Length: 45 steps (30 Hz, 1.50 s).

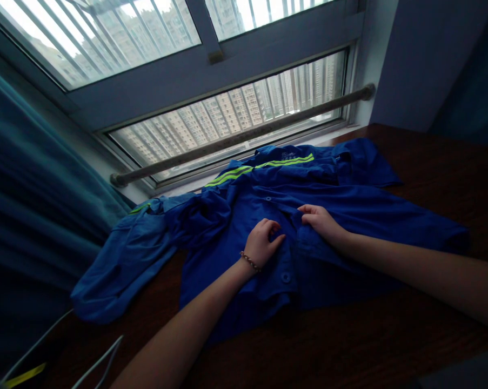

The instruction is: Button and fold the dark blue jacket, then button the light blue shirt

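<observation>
Head view: blue cloth jacket with yellow-green stripes [341, 197] lies spread on dark brown wooden table [328, 337]. Bare right hand [319, 219] pinches its front edge between thumb and fingertips; bare left hand [262, 240] sits over opposite front, fingers loosely curled, thumb apart. Cloth looks light, soft, limp, hardly fragile; best held, I'd judge, along front edges, near round blue button [285, 277]. Shadow swallows lower folds; small chest lettering [288, 155] unreadable; can't tell whether left fingertips touch cloth.

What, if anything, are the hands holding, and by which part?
The right hand pinches the blue work jacket by its front edge. The left hand is over the button side; whether it grips cannot be told.
</observation>
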Tool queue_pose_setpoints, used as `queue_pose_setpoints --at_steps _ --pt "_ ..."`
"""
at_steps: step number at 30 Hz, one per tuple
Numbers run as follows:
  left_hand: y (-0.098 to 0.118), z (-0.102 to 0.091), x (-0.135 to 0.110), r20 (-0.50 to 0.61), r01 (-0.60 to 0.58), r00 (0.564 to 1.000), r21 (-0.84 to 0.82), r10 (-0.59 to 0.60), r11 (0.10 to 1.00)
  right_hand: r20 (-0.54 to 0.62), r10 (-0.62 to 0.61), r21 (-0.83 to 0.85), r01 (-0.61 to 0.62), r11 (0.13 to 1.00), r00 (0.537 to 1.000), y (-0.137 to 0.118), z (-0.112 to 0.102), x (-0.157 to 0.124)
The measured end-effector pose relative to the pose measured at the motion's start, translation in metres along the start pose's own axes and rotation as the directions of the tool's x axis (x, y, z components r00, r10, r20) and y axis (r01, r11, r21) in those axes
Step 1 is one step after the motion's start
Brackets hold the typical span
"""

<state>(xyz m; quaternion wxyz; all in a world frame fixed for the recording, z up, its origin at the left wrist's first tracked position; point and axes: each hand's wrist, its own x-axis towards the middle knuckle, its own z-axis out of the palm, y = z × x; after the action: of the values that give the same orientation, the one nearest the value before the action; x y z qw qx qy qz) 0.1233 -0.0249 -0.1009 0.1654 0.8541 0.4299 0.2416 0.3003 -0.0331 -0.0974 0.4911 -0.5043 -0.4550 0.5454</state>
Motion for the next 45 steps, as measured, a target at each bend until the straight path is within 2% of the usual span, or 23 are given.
queue_pose_setpoints --at_steps 6,18,21,25,29,32,40,43,45 --pt "0.0 0.0 0.0 0.008 -0.008 1.0 0.013 0.008 1.0 0.032 0.061 0.119 -0.064 0.991 0.998 0.0 0.0 0.001" --pt "0.003 -0.003 0.0 0.026 -0.012 1.0 -0.024 0.012 1.0 0.131 0.01 0.266 -0.045 0.963 0.991 0.002 0.001 0.0" --pt "-0.002 -0.005 0.002 0.064 -0.013 0.998 -0.082 0.019 0.997 0.148 0.016 0.264 -0.055 0.963 0.989 0.001 0.002 -0.002" --pt "-0.01 -0.012 0.006 0.182 0.031 0.983 -0.195 0.005 0.98 0.166 0.013 0.233 -0.052 0.971 0.986 -0.002 0.004 -0.005" --pt "-0.015 -0.016 0.009 0.241 0.107 0.969 -0.257 -0.044 0.96 0.16 -0.02 0.108 0.002 0.994 0.987 -0.006 0.006 -0.01" --pt "-0.015 -0.015 0.008 0.211 0.111 0.976 -0.24 -0.06 0.964 0.182 -0.054 0.034 0.049 0.998 0.982 -0.005 0.006 -0.012" --pt "-0.005 -0.018 0.003 0.035 0.024 0.999 -0.118 -0.02 0.993 0.23 -0.171 0.089 0.154 0.984 0.958 -0.008 0.01 -0.012" --pt "0.0 -0.02 0.003 -0.041 0.11 0.991 -0.254 -0.124 0.961 0.234 -0.174 0.156 0.139 0.978 0.956 -0.011 0.012 -0.009" --pt "0.003 -0.02 0.004 -0.024 0.18 0.977 -0.443 -0.213 0.878 0.256 -0.155 0.219 0.099 0.971 0.954 -0.009 0.012 -0.007"
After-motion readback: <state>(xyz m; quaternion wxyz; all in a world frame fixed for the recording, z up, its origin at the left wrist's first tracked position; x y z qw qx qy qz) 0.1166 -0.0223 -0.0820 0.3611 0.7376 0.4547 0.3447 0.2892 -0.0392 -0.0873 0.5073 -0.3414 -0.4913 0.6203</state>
